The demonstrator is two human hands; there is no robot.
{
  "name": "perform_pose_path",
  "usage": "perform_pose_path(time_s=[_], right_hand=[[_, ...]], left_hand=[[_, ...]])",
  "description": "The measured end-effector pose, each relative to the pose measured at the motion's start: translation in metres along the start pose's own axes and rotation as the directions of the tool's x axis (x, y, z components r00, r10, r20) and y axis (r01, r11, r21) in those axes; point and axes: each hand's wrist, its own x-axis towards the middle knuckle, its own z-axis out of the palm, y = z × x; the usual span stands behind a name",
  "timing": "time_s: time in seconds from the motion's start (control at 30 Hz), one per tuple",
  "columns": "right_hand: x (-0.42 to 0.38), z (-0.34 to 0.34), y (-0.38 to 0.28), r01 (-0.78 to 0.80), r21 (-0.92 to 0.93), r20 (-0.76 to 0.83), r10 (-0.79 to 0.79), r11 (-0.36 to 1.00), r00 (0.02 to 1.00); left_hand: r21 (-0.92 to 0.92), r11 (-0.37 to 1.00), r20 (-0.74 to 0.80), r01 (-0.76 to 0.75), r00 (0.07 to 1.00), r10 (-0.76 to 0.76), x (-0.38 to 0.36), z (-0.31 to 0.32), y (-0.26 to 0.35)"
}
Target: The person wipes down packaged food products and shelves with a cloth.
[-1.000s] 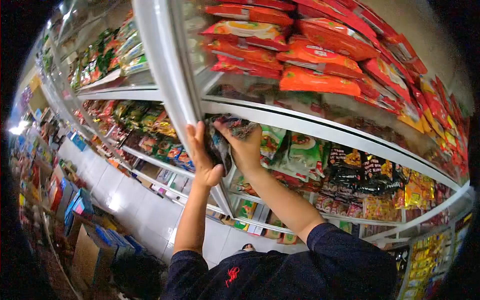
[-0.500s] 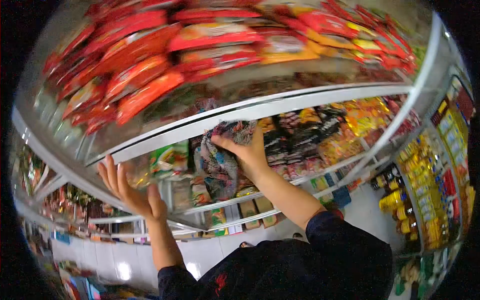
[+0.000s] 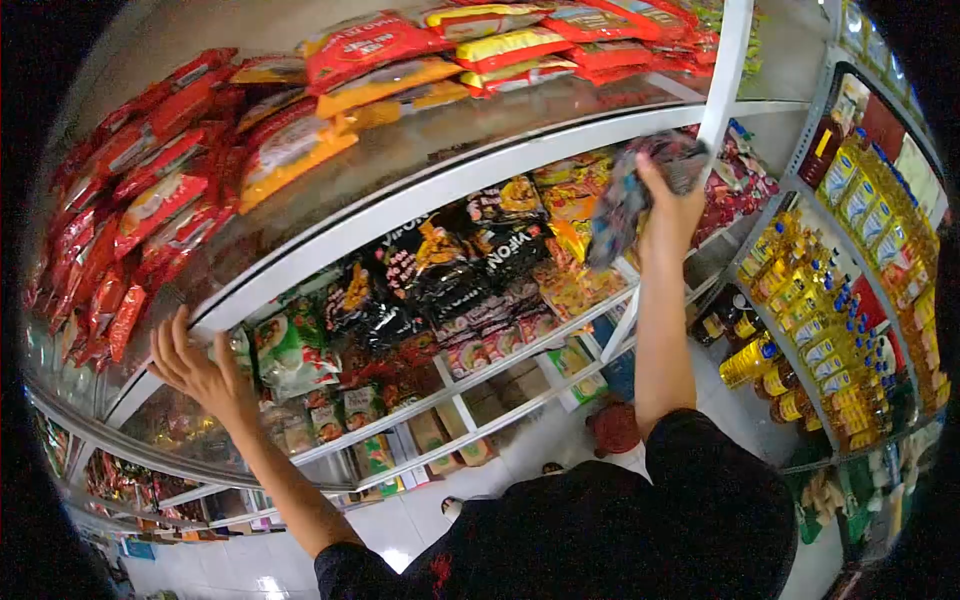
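My right hand (image 3: 672, 218) is closed around a bunched grey patterned cloth (image 3: 622, 200), whose loose end hangs down over the lower shelf. The cloth lies at the right end of the white shelf rail (image 3: 440, 196), close to the white upright post (image 3: 730, 70). Farther left, my left hand (image 3: 208, 378) has its fingers spread, fingertips at the left end of the same rail. Nothing shows in that hand.
Red and orange noodle packets (image 3: 160, 190) are stacked on the upper shelf. Black noodle packs (image 3: 440, 255) and a green pack (image 3: 288, 350) fill the shelf below. Yellow oil bottles (image 3: 815, 345) stand on racks at the right. Tiled floor (image 3: 320, 545) shows beneath.
My right hand has carried the cloth rightward along the rail, from its middle to near the upright post. The view has shifted, and my left hand now reaches the rail's left end.
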Motion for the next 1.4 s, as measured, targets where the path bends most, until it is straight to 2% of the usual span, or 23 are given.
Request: perform_pose_path(time_s=[0.1, 0.13, 0.2, 0.23, 0.3, 0.33, 0.4, 0.43, 0.5, 0.53, 0.6, 0.63, 0.7, 0.73, 0.83, 0.93, 0.97, 1.03, 1.07, 1.13, 1.3, 1.37, 1.4], right_hand=[[0.043, -0.020, -0.016, 0.355, -0.213, 0.021, -0.359, 0.910, 0.933], [0.059, -0.023, -0.017, 0.352, -0.213, 0.027, -0.354, 0.911, 0.935], [0.095, -0.023, -0.019, 0.645, -0.552, 0.270, -0.618, 0.529, 0.738], [0.103, -0.017, -0.022, 0.601, -0.598, 0.412, -0.439, 0.530, 0.798], [0.112, 0.000, -0.016, 0.721, -0.543, 0.591, -0.414, 0.430, 0.692], [0.115, 0.001, -0.022, 0.722, -0.540, 0.590, -0.418, 0.433, 0.691], [0.117, 0.001, -0.037, 0.751, -0.508, 0.777, -0.151, 0.422, 0.611], [0.134, 0.002, -0.029, 0.705, -0.496, 0.759, -0.141, 0.507, 0.635], [0.156, 0.002, -0.038, 0.638, -0.681, 0.681, -0.009, 0.359, 0.732], [0.158, 0.004, -0.036, 0.639, -0.678, 0.687, 0.003, 0.363, 0.727], [0.153, 0.007, -0.032, 0.816, -0.559, 0.821, -0.046, 0.147, 0.570], [0.146, 0.007, -0.036, 0.819, -0.552, 0.826, -0.031, 0.155, 0.563], [0.134, 0.007, -0.050, 0.846, -0.399, 0.901, -0.017, 0.354, 0.433], [0.139, 0.006, -0.049, 0.854, -0.367, 0.911, -0.042, 0.370, 0.410], [0.164, 0.011, -0.040, 0.828, -0.530, 0.848, 0.107, 0.185, 0.519], [0.147, 0.016, -0.045, 0.884, -0.463, 0.883, 0.115, 0.066, 0.454], [0.132, 0.015, -0.055, 0.910, -0.403, 0.915, 0.024, 0.102, 0.403], [0.134, 0.019, -0.062, 0.874, -0.421, 0.907, 0.094, 0.245, 0.410], [0.145, 0.022, -0.058, 0.875, -0.417, 0.908, 0.090, 0.245, 0.408], [0.169, 0.030, -0.045, 0.758, -0.646, 0.745, 0.294, 0.091, 0.599], [0.142, 0.022, -0.048, 0.882, -0.468, 0.882, 0.073, 0.047, 0.465], [0.140, 0.022, -0.062, 0.887, -0.415, 0.909, 0.124, 0.202, 0.397], [0.153, 0.025, -0.054, 0.817, -0.506, 0.861, 0.218, 0.277, 0.459]], left_hand=[[-0.062, 0.996, 0.014, 0.057, 0.998, -0.056, 0.002, -0.004, 0.006], [-0.058, 0.996, 0.018, 0.060, 0.998, -0.059, 0.001, -0.005, 0.006], [-0.064, 0.997, 0.015, 0.044, 0.999, -0.043, 0.001, -0.003, 0.004], [-0.070, 0.997, 0.011, 0.030, 1.000, -0.029, 0.001, -0.003, 0.003], [-0.044, 0.999, 0.006, 0.026, 1.000, -0.026, 0.001, -0.003, 0.003], [-0.040, 0.999, 0.001, 0.026, 1.000, -0.026, 0.001, -0.001, 0.001], [0.016, 1.000, 0.014, 0.023, 1.000, -0.024, -0.003, 0.000, -0.005], [0.023, 1.000, 0.022, 0.021, 1.000, -0.022, -0.003, -0.001, -0.004], [-0.088, 0.992, 0.010, 0.087, 0.996, -0.087, -0.002, -0.001, -0.002], [-0.055, 0.998, 0.011, 0.030, 1.000, -0.029, 0.001, -0.005, 0.001], [-0.045, 0.999, 0.026, 0.009, 1.000, -0.008, 0.002, -0.006, -0.002], [-0.048, 0.999, 0.023, -0.014, 1.000, 0.015, 0.002, -0.006, -0.004], [-0.065, 0.998, 0.025, -0.013, 1.000, 0.014, 0.003, -0.005, -0.004], [-0.090, 0.996, 0.013, -0.016, 1.000, 0.018, 0.004, -0.005, -0.003], [-0.079, 0.997, -0.008, 0.001, 1.000, -0.001, 0.004, -0.006, 0.006], [-0.060, 0.998, -0.048, -0.027, 0.999, 0.024, 0.004, -0.003, 0.004], [-0.066, 0.997, -0.039, -0.032, 0.999, 0.030, 0.003, -0.003, 0.003], [-0.066, 0.997, -0.036, -0.037, 0.999, 0.034, 0.004, -0.003, 0.003], [-0.061, 0.998, -0.038, -0.026, 0.999, 0.024, 0.005, -0.004, 0.006], [-0.075, 0.997, -0.026, -0.021, 0.999, 0.019, 0.005, -0.007, 0.008], [-0.055, 0.998, -0.025, -0.028, 0.999, 0.027, 0.006, -0.008, 0.009], [-0.041, 0.998, -0.045, -0.037, 0.998, 0.035, 0.006, -0.007, 0.009], [-0.035, 0.999, -0.032, -0.037, 0.999, 0.036, 0.005, -0.006, 0.008]])
